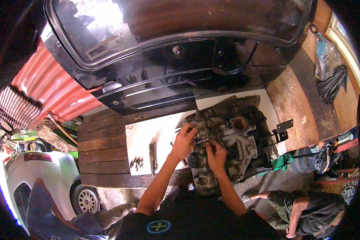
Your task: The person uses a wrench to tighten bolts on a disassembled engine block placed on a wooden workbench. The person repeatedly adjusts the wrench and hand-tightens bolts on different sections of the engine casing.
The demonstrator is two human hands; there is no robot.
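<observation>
A grimy engine [244, 140] lies in front of me, partly on a white board [164, 125] on the wooden bench. My left hand [183, 141] is at the engine's left side, its fingers curled in against a metal part there. Close by on the right, my right hand [216, 155] rests on the same area with thumb and fingers bent together. Whatever the fingertips of either hand grip is too small and dark to make out. Left of my hands, a long narrow metal piece [152, 158] and several dark bolts [137, 162] lie on the board.
Behind the bench leans a black car tailgate [164, 86]. A metal bracket [282, 130] juts out right of the engine. Two people sit low, one at lower left [48, 212], another at lower right [304, 212]. A silver car [48, 172] stands at left; plastic bags [328, 76] hang at right.
</observation>
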